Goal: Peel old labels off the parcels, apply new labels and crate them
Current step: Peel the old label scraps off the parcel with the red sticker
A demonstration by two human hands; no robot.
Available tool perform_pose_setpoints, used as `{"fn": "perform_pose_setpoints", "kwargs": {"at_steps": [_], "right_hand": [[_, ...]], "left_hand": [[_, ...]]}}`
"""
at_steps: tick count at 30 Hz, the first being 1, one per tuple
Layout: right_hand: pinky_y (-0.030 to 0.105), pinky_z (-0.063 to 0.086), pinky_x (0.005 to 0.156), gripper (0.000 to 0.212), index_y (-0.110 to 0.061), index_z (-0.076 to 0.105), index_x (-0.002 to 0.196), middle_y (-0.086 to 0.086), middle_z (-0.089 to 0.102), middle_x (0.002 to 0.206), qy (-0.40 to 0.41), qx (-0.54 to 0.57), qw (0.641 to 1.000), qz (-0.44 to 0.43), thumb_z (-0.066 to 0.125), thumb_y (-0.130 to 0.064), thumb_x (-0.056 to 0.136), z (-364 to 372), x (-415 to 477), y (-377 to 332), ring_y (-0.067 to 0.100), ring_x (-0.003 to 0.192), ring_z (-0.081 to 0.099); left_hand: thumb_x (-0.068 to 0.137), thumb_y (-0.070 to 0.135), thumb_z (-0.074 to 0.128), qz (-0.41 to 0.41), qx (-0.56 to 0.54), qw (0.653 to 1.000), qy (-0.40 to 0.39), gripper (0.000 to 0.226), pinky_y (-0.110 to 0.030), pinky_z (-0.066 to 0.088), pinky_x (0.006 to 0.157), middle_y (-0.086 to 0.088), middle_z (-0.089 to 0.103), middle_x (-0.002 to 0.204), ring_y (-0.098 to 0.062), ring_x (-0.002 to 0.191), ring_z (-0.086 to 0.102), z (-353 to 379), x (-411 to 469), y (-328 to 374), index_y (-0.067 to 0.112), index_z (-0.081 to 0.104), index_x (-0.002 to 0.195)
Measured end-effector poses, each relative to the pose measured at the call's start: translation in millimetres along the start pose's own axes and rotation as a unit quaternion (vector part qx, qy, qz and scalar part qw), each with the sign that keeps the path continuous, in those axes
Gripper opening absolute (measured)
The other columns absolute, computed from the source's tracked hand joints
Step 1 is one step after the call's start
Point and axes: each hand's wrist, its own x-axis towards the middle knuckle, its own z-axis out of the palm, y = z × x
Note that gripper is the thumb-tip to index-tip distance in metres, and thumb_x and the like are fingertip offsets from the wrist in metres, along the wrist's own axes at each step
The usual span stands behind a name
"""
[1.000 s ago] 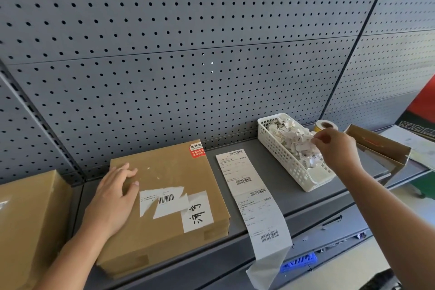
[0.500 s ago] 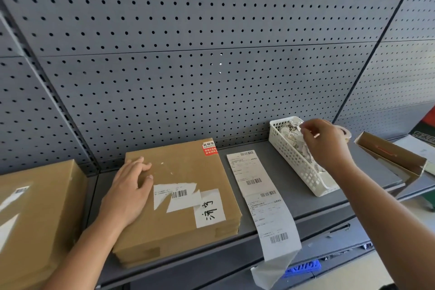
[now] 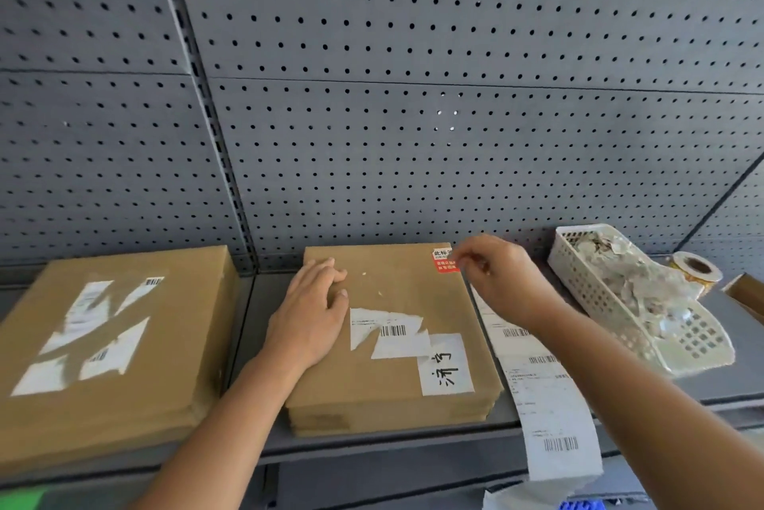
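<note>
Parcel (image 3: 397, 294) is lying flat on the shelf (image 3: 248, 302), left of the white basket (image 3: 578, 286), with the strip of new labels (image 3: 550, 398) hanging between them. Your right hand (image 3: 496, 282) is no longer hovering over the basket; it is now working at the parcel corner nearest the basket, thumb and forefinger pinching the edge of the red sticker (image 3: 442, 263). Your left hand (image 3: 310, 311) is pressing on the parcel side farthest from the basket, fingers straight and close together. Torn white label (image 3: 388, 331) remnants are remaining, so peeling is continuing; relabelling is not yet starting.
</note>
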Motion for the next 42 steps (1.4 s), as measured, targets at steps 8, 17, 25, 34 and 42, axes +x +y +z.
{"fn": "perform_pose_setpoints", "kwargs": {"at_steps": [8,17,25,34,42], "right_hand": [[0.014,0.041,0.069,0.024,-0.019,0.070,0.097,-0.010,0.063,0.092,-0.170,0.036,0.982,-0.074,0.049,-0.007,0.094,75.2,1.8,-50.4,0.000,0.074,0.055],[0.025,0.041,0.067,0.022,-0.038,0.065,0.101,-0.022,0.057,0.093,-0.169,-0.037,0.981,-0.084,0.048,-0.025,0.097,99.3,9.4,-58.6,0.001,0.079,0.048],[0.030,0.045,0.072,0.021,-0.035,0.061,0.096,-0.021,0.060,0.098,-0.176,-0.047,0.980,-0.081,0.045,-0.022,0.096,103.5,9.7,-58.8,0.002,0.081,0.048],[0.015,0.036,0.063,0.019,-0.040,0.067,0.101,-0.029,0.054,0.087,-0.158,-0.014,0.983,-0.090,0.054,-0.027,0.096,106.1,6.8,-52.6,-0.008,0.075,0.052],[0.021,0.045,0.065,0.014,-0.038,0.067,0.097,-0.016,0.055,0.087,-0.157,0.001,0.982,-0.103,0.064,-0.027,0.090,101.1,9.0,-50.7,0.003,0.072,0.053]], "left_hand": [[0.106,0.033,0.038,-0.005,-0.037,0.999,-0.003,0.033,-0.044,0.028,0.116,0.028,0.025,0.159,0.005,0.150,0.004,-1.3,0.8,-5.4,0.039,0.050,0.137],[0.106,0.032,0.041,-0.012,-0.050,0.999,-0.003,0.031,-0.048,0.031,0.116,0.028,0.026,0.158,0.006,0.150,0.003,-3.8,-0.2,-7.5,0.037,0.052,0.133],[0.106,0.032,0.041,-0.018,-0.048,0.999,-0.008,0.030,-0.050,0.031,0.114,0.028,0.025,0.159,0.006,0.150,0.002,-3.9,-0.6,-6.9,0.038,0.053,0.132],[0.106,0.031,0.041,-0.019,-0.047,0.999,-0.008,0.030,-0.047,0.030,0.113,0.029,0.024,0.159,0.007,0.149,0.001,-3.5,-0.6,-8.4,0.037,0.052,0.133],[0.105,0.031,0.041,-0.017,-0.047,0.999,-0.003,0.031,-0.044,0.032,0.112,0.030,0.025,0.158,0.008,0.149,0.001,-2.8,-0.4,-8.2,0.037,0.052,0.134]]}}
